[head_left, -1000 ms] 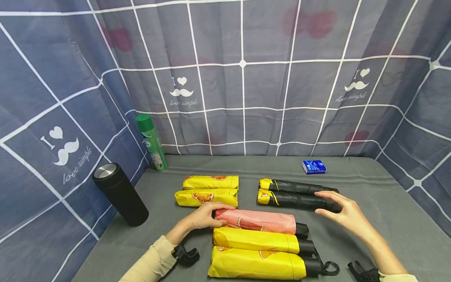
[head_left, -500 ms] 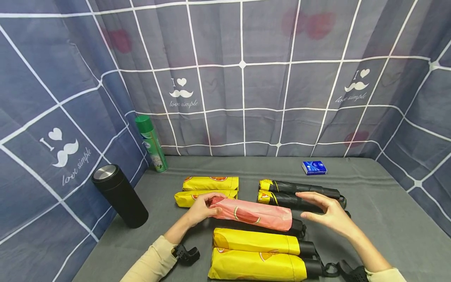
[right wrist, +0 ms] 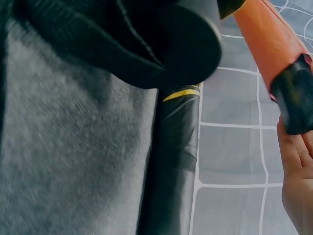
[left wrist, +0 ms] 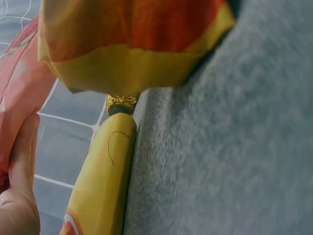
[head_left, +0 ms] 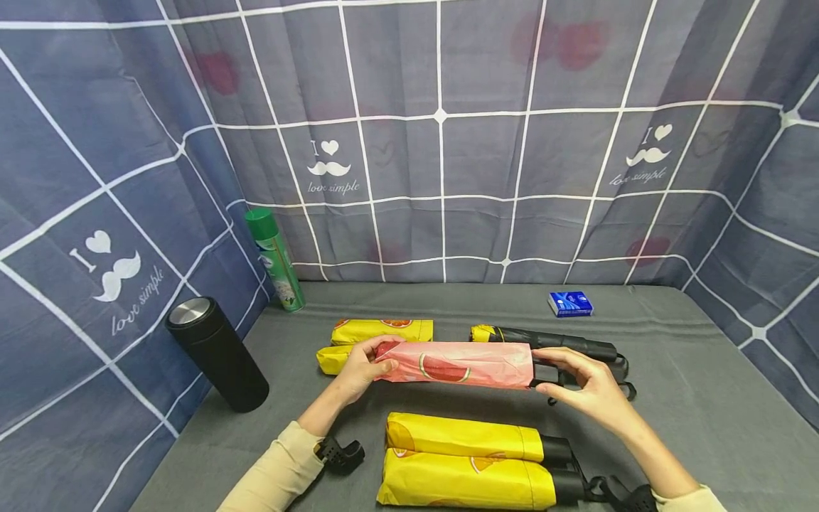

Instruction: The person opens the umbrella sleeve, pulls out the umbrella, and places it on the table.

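We are working on a grey table (head_left: 672, 370) hung round with a checked blue cloth (head_left: 448, 142), and the biggest thing in play is the pink umbrella (head_left: 457, 364), folded in its sleeve and held level above the table, in front of the yellow pair (head_left: 382, 331) at the back left and the black umbrellas (head_left: 550, 340) at the back right. Our left hand (head_left: 358, 370) curls its fingers round the tip end; our right hand (head_left: 579, 380) pinches the black handle (head_left: 544, 370) between thumb and fingers. We judge the main risk to be a slip at that handle end: the pinch is light, and if it gives, the pink umbrella would drop onto the two yellow umbrellas (head_left: 470, 462) lying below and knock them out of line. The sleeve could also slide under our left fingers, since only fabric is gripped there. Setting it down too far back would nudge the rows behind. A smaller worry is the wrist cord near the black handle, which could snag our fingers. The black flask (head_left: 217, 352), green spray can (head_left: 276, 259) and blue packet (head_left: 569, 303) stand well apart and seem safe.
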Demonstrator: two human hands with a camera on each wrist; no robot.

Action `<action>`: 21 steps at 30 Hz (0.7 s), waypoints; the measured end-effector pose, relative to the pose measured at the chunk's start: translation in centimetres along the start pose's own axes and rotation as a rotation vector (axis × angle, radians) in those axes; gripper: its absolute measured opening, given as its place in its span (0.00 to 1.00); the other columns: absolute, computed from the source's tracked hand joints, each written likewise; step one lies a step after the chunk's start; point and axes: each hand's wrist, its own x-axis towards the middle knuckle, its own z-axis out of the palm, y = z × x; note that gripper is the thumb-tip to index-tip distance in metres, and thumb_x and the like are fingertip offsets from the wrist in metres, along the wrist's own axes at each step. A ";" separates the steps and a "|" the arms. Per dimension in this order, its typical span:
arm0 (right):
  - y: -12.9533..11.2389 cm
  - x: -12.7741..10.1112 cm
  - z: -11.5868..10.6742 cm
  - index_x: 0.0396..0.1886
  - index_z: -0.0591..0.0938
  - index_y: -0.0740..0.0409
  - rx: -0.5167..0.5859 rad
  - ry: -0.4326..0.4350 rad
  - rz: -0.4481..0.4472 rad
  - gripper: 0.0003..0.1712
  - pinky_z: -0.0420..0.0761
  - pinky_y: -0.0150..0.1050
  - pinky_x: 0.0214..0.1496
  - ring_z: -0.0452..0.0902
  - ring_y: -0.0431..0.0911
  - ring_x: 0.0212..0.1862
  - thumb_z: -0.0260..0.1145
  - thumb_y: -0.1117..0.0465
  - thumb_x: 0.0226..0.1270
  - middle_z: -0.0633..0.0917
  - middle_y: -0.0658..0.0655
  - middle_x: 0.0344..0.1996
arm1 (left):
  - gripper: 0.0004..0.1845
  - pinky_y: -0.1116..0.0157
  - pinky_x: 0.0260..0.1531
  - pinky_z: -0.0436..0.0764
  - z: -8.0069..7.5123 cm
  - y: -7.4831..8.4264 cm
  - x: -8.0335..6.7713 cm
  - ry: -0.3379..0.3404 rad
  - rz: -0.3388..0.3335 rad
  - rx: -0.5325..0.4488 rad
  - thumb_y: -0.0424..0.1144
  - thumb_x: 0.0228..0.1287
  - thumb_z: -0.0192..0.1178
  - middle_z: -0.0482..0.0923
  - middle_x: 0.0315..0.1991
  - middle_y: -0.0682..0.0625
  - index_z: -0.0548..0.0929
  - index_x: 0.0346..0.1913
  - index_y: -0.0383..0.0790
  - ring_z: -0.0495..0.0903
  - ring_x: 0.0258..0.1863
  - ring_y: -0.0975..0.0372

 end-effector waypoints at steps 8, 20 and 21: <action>-3.8 1.2 0.6 0.45 0.81 0.65 -0.190 0.069 -0.036 0.29 0.64 0.29 0.21 0.64 0.43 0.20 0.76 0.78 0.37 0.83 0.57 0.39 | 0.25 0.70 0.33 0.80 0.7 0.3 0.2 0.015 -0.001 -0.036 0.43 0.55 0.70 0.79 0.40 0.48 0.79 0.53 0.35 0.77 0.35 0.64; -4.7 1.3 0.4 0.45 0.82 0.63 -0.153 0.124 0.080 0.25 0.68 0.27 0.26 0.71 0.33 0.32 0.75 0.76 0.43 0.84 0.52 0.41 | 0.22 0.66 0.40 0.80 0.0 0.7 0.5 -0.099 -0.017 -0.118 0.33 0.61 0.64 0.75 0.51 0.47 0.77 0.59 0.44 0.77 0.42 0.61; -4.8 1.3 0.3 0.46 0.81 0.64 -0.133 0.120 0.094 0.25 0.69 0.27 0.27 0.72 0.33 0.34 0.75 0.76 0.44 0.84 0.53 0.41 | 0.23 0.66 0.41 0.79 -0.2 0.8 0.5 -0.107 -0.012 -0.122 0.33 0.62 0.63 0.75 0.52 0.47 0.76 0.60 0.41 0.77 0.42 0.61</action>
